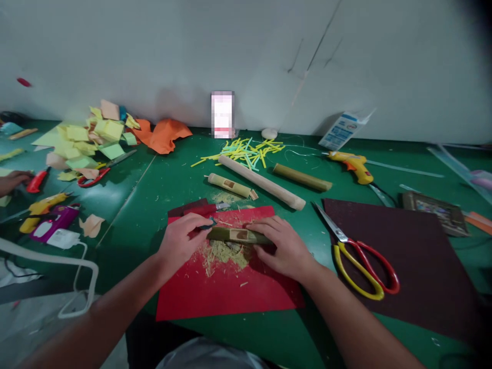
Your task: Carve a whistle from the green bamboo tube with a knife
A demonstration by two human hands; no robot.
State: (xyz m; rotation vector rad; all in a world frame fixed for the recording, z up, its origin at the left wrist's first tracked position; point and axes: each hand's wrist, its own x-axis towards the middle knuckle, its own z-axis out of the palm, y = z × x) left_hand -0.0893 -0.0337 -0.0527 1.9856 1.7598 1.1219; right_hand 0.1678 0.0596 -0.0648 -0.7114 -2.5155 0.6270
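A green bamboo tube (239, 235) with a rectangular opening cut in its side lies level above a red sheet (230, 294). My right hand (282, 246) is wrapped round the tube's right end. At the left end, my left hand (184, 236) is closed in a pinch on a small dark piece (207, 224), too small to make out, beside the tube. Shavings (226, 255) are piled on the sheet under the tube. Behind my left hand lies a red-handled knife (203, 209). A second cut bamboo piece (230, 185) rests farther back.
Large scissors (357, 256) lie on a dark sheet (418, 251) at the right. A pale stick (261, 182), bamboo (302, 177), paper strips (249, 152) and a yellow glue gun (353, 165) are behind. Another person's hand (15, 182) shows at far left, near a purple device (56, 223).
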